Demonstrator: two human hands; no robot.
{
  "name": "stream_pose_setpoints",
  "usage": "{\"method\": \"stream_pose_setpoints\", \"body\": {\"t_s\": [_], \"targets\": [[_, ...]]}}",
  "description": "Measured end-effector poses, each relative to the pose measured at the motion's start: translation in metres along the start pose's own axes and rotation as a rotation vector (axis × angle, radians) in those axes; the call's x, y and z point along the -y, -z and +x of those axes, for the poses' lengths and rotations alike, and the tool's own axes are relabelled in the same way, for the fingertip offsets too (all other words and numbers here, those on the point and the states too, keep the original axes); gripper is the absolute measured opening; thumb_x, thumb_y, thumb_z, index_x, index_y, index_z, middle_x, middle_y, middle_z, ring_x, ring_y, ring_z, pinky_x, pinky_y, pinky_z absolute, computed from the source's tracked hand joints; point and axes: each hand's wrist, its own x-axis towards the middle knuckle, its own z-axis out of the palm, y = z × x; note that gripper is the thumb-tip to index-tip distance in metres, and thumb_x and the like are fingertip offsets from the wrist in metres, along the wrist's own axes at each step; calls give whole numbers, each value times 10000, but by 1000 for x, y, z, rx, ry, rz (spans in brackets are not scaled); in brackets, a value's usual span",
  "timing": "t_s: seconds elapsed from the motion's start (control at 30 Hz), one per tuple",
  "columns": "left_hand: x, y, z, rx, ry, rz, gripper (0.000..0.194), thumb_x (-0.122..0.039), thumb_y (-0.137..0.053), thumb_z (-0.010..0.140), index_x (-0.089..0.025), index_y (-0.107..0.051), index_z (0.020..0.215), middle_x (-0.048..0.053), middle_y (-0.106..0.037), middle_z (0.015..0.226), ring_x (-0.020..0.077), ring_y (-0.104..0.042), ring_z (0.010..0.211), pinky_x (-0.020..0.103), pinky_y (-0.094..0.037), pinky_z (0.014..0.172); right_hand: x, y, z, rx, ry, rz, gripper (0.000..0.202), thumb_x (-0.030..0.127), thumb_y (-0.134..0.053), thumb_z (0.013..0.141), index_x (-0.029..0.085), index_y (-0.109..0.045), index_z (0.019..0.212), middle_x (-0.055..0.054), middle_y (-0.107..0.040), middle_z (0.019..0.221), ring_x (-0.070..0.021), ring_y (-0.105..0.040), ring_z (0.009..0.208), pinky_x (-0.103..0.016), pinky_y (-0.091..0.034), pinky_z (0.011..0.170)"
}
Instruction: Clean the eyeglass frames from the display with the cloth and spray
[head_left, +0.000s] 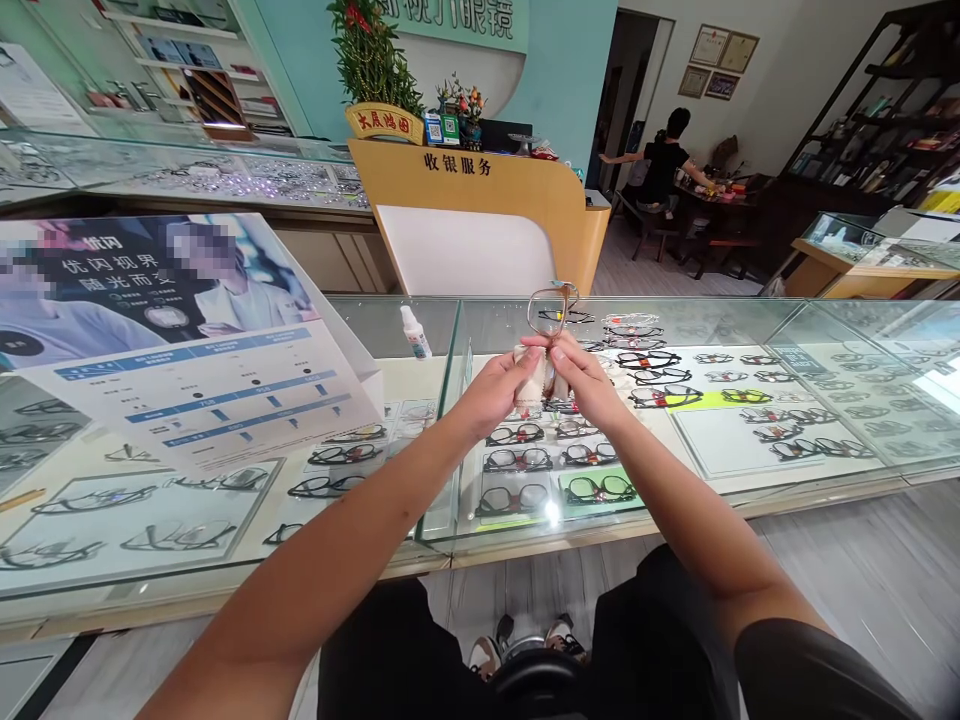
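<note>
A pair of eyeglasses (pixel 531 310) with a thin brownish rim is held up over the glass counter, one lens raised above my fingers. My left hand (pixel 496 388) is closed on a pale cleaning cloth (pixel 529 382), which hangs below the thumb and fingertips. Close beside it, my right hand (pixel 586 378) pinches the eyeglasses at their lower part. The fingertips of both hands meet near the rim. Part of the frame is hidden behind my fingers and the cloth.
A white spray bottle (pixel 415 334) stands on the counter left of my hands. A large folded display card (pixel 195 345) is nearer on the left. Rows of eyeglasses (pixel 517 460) lie under the glass top. Beyond is a wooden cashier desk (pixel 480 185); a person (pixel 667 155) sits at the back right.
</note>
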Motion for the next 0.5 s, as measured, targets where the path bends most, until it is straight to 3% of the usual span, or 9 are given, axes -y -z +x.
{"method": "stream_pose_setpoints", "body": {"t_s": [0.1, 0.27, 0.33, 0.4, 0.5], "targets": [[-2, 0, -1, 25, -3, 88, 595, -727, -932, 806, -179, -701, 807, -34, -526, 587, 95, -436, 495, 260, -343, 479, 1, 0, 0, 12, -15, -9, 571, 762, -577, 1065, 305, -856, 1261, -90, -706, 1372, -308, -572, 1451, -487, -455, 1299], [-6, 1, -5, 24, 3, 135, 567, -578, -1050, 705, -166, -765, 969, 11, -691, 771, 119, -565, 636, 257, -408, 573, -3, 0, 2, -6, -47, 72, 603, 794, -638, 1011, 287, -872, 1239, -95, -733, 1384, -308, -613, 1398, -506, -481, 1265], [-9, 1, -6, 50, -1, 168, 553, -514, -1059, 707, -161, -776, 1024, 29, -732, 827, 136, -611, 695, 262, -428, 624, -6, 0, 2, -26, -85, 128, 559, 754, -672, 1000, 281, -877, 1217, -93, -734, 1386, -293, -657, 1281, -471, -565, 1133], [-11, 0, -7, 83, -20, 194, 528, -495, -1039, 739, -159, -775, 1050, 42, -755, 848, 147, -628, 711, 270, -428, 639, -7, -1, 2, -36, -153, 179, 530, 713, -689, 988, 265, -875, 1201, -93, -739, 1385, -250, -671, 1043, -407, -611, 883], [-11, -5, -9, 92, -61, 204, 507, -532, -996, 800, -169, -767, 1070, 53, -770, 856, 156, -640, 709, 275, -424, 626, -7, -2, 2, -49, -221, 251, 524, 697, -707, 958, 237, -862, 1158, -99, -753, 1347, -174, -557, 764, -352, -535, 635]]}}
